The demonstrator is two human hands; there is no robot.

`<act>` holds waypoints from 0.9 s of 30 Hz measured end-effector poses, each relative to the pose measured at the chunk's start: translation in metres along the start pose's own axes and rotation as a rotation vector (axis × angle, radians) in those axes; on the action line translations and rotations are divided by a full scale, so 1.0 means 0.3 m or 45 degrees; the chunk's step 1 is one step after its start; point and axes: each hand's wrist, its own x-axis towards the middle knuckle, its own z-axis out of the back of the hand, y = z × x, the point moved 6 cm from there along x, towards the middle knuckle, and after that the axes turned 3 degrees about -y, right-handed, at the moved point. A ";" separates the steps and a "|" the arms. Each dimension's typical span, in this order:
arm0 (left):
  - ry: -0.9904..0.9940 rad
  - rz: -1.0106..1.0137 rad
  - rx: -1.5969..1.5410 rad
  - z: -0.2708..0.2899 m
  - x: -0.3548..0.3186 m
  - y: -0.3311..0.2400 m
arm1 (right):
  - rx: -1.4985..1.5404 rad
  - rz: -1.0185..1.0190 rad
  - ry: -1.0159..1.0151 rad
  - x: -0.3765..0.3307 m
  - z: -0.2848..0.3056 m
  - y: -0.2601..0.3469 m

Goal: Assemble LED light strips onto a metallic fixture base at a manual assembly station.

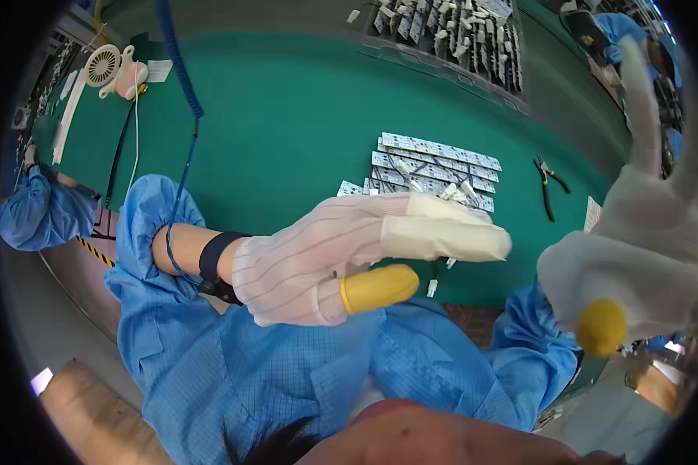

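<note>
My left hand [326, 252] wears a striped white glove, with pale finger cots on the fingers and a yellow one on the thumb. Its fingers stretch out to the right over the near side of several narrow white circuit boards [440, 150], hiding some of them. Black wires and white connectors [459, 191] lie among the boards. One more connector [432, 288] shows below the fingers. Raised close to the camera at the right, my right hand [628, 240] is gloved, with a yellow thumb cot. Two of its fingers point up, spread apart, and nothing shows in it.
Black-and-yellow pliers [549, 186] lie right of the boards on the green mat [279, 116]. At the far side stands a clear tray [442, 70] packed with boards. A blue coiled cord [180, 66] runs down to my left wrist strap [213, 256]. A small fan [116, 71] sits far left.
</note>
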 end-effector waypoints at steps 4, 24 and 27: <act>0.015 0.047 0.140 -0.002 -0.026 -0.016 | -0.143 0.122 0.087 0.049 -0.010 0.014; -0.201 -0.965 -0.053 -0.038 -0.159 -0.421 | -0.164 0.222 0.067 0.104 -0.045 0.073; -0.176 -1.081 -0.026 -0.088 -0.186 -0.441 | -0.164 0.228 0.070 0.107 -0.042 0.076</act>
